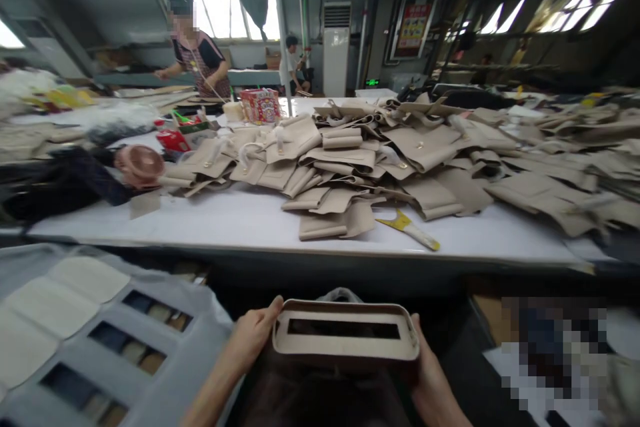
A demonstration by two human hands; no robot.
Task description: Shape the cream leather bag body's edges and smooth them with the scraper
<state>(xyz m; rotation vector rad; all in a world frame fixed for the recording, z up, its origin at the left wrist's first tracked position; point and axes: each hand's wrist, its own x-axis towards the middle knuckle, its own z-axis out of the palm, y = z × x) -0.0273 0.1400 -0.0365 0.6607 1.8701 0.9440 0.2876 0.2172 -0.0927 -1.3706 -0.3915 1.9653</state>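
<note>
Holding a rounded rectangular piece [345, 346] low in front of the body, just below the edge of a white table [225, 223]; clamped by left hand [256, 333] at one end and by right hand [425, 359] at the other, each closed firmly on the rim. Already formed into an unbroken ring with a long slot, so apparently well along; lost in shadow underneath, making it impossible to tell what remains there. Left lying loose on the table, among flat beige panels [345, 158]: seemingly plenty not yet built into anything so boxy. Smooth and matt cream on the face, browner inside the rim, probably stiff. Leather-like in the heap, folded and overlapping, fitted here and there with pale loops and gold-coloured hardware; softer and rumpled leftward, in grey sheeting [175, 293] cut with oblong openings
</note>
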